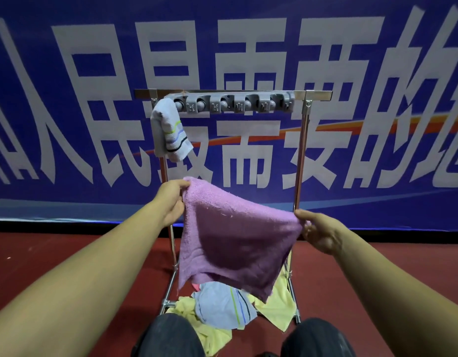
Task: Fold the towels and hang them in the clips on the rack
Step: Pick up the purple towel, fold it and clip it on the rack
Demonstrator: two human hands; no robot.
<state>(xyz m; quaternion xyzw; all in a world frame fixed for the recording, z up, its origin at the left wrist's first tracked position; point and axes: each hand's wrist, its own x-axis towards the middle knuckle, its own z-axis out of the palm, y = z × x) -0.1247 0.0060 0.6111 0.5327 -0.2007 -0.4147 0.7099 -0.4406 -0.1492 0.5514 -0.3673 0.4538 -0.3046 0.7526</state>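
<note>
Purple towel (235, 233), stretched in front of the rack (303, 150), below its clips (233, 103). Top edge sloped, higher at the left hand (171, 202), lower at the right hand (318, 231); each pinched a corner. Left hand nearer the clips. Striped towel (168, 132) already hung at the clips' left end. More towels (222, 305) heaped at the rack's foot, partly hidden. Fold lines hard to make out.
</note>
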